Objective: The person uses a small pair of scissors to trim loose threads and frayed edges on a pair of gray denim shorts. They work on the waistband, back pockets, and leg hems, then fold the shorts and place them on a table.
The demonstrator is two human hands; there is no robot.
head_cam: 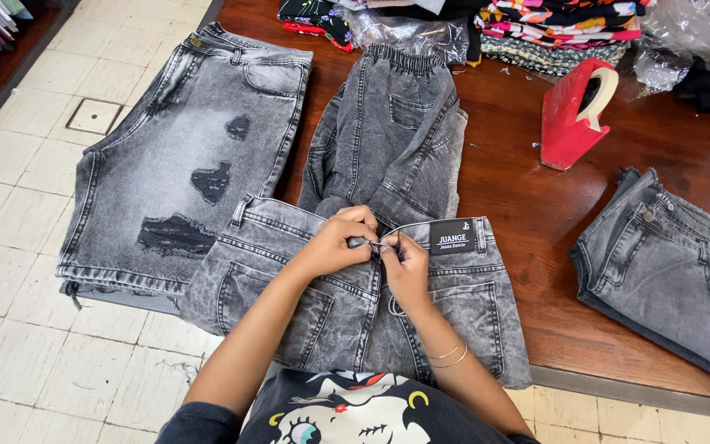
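Note:
A pair of grey washed denim shorts [470,312] lies back side up at the table's near edge, with a black patch at the waistband. My left hand [334,242] and my right hand [406,267] meet at the middle of its waistband. My left fingers pinch a small dark tool at the centre belt loop. My right fingers pinch the loop and a thin thread beside it. Two thin bangles circle my right wrist.
Ripped grey denim shorts [182,156] hang over the table's left edge. An elastic-waist grey pair [392,131] lies behind, another grey pair [675,271] at the right. A red tape dispenser [573,115] stands on the wooden table [527,205]; folded patterned fabrics [560,25] and plastic bags sit at the back.

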